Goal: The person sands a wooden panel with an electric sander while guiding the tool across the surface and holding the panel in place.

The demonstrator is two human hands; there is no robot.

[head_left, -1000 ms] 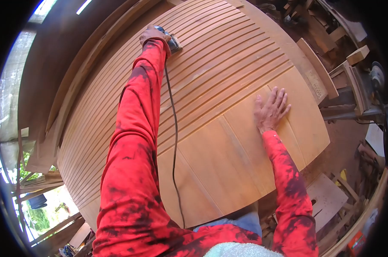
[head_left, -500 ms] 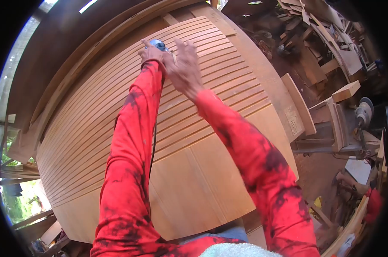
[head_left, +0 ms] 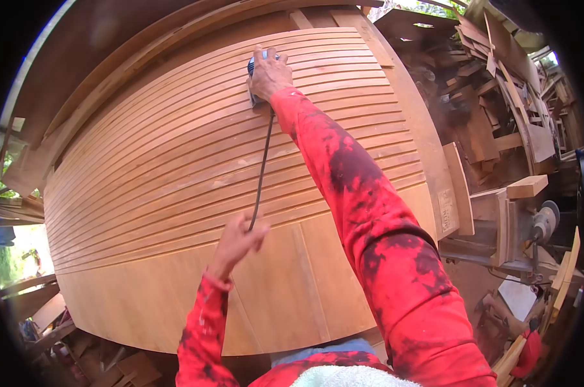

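Note:
A grooved wooden panel (head_left: 176, 168) lies in front of me, with long parallel slots over most of it and a plain band at the near side. My right hand (head_left: 272, 76) is wrapped over the top of a small blue-grey power sander (head_left: 251, 66), which rests on the slots near the far side. The sander's underside is hidden. From it a dark power cord (head_left: 263, 161) runs back toward me. My left hand (head_left: 234, 244), slightly blurred, has its fingers around the cord above the plain band. Beyond those fingers the cord is out of sight.
Heaped wood offcuts (head_left: 479, 122) fill the right side. A disc-shaped power tool (head_left: 545, 220) stands beside a wooden block (head_left: 527, 187) at the right. A curved wooden rail (head_left: 105, 97) borders the panel's far left. Part of another person's red clothing (head_left: 529, 353) shows at lower right.
My left hand has left the sander and come back toward me to the cord. My right hand has settled onto the sander. The view has shifted slightly.

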